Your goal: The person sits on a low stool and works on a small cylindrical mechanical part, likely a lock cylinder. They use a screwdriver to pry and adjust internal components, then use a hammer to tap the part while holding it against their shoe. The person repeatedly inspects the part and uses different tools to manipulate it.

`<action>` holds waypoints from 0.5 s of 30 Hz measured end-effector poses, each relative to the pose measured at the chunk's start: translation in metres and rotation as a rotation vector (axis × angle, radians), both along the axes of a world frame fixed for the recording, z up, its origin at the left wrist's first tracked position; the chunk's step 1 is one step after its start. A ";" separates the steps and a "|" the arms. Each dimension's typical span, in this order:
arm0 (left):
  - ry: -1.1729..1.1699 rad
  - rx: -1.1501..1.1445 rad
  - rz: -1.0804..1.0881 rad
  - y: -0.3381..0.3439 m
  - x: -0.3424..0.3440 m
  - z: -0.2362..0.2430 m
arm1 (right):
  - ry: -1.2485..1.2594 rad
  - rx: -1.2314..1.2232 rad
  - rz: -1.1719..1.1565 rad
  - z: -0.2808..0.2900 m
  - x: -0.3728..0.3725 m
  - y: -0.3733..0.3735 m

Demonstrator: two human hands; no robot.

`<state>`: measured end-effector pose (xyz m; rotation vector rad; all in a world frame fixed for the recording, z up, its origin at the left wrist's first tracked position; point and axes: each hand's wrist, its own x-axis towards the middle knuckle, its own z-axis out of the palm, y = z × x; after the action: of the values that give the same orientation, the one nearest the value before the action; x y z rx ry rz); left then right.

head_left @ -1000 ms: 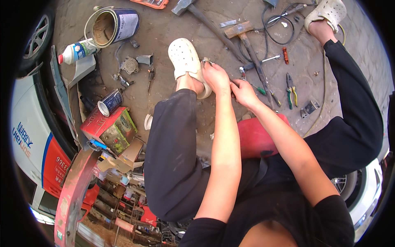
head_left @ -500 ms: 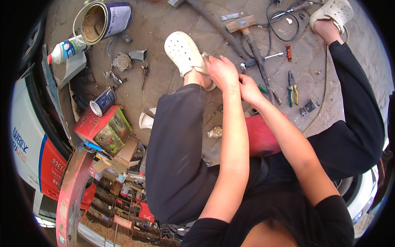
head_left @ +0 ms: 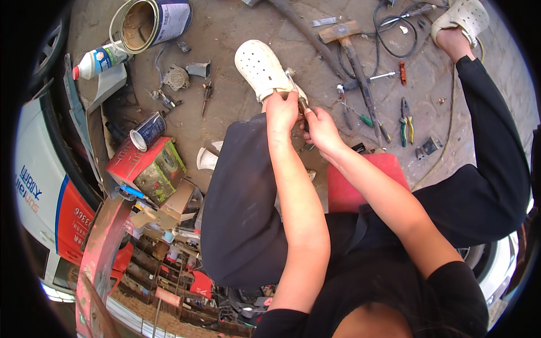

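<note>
My left hand [head_left: 281, 114] is closed, its fingertips pinching a slim metal piece [head_left: 302, 106] beside my cream clog [head_left: 256, 66]. A small shiny end [head_left: 290, 72] shows just beyond the fingertips, against the shoe; whether it belongs to the same piece I cannot tell. Close by on the right, my right hand [head_left: 323, 130] is curled, its thumb by the near end of that piece. Its fingers hide most of what they hold. Screwdrivers, one with a green handle [head_left: 366, 120], lie to the right of the hands, next to a hammer [head_left: 355, 63].
Pliers [head_left: 406, 121], a red-handled screwdriver [head_left: 402, 73] and a black cable [head_left: 414, 42] lie on the right. At left are a large tin [head_left: 173, 22], a bottle [head_left: 97, 63], a red box [head_left: 135, 163] and a vehicle [head_left: 48, 203]. A red seat [head_left: 360, 186] is between my legs.
Both hands have shifted left and slightly nearer to me. The left hand has turned, and more of the slim piece shows between the hands. My view has moved a little.
</note>
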<state>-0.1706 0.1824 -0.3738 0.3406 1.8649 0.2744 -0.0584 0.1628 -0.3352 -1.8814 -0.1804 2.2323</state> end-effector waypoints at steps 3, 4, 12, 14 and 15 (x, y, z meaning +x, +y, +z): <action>-0.007 0.003 0.029 -0.002 0.000 0.018 | 0.000 0.031 0.030 0.006 -0.007 -0.002; 0.004 -0.002 0.021 -0.002 -0.001 0.020 | 0.008 0.036 0.026 0.005 -0.007 -0.004; 0.039 -0.008 -0.090 0.010 -0.003 0.037 | -0.009 0.090 0.000 0.008 -0.018 0.000; 0.079 0.019 -0.275 0.010 -0.007 0.038 | -0.014 0.097 -0.022 0.012 -0.024 0.003; 0.053 0.006 -0.308 0.014 -0.013 0.040 | 0.053 0.088 0.034 0.021 -0.024 0.011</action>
<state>-0.1836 0.1963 -0.3338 0.6364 1.8322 0.0610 -0.0821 0.1739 -0.3140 -1.7856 -0.2994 2.2548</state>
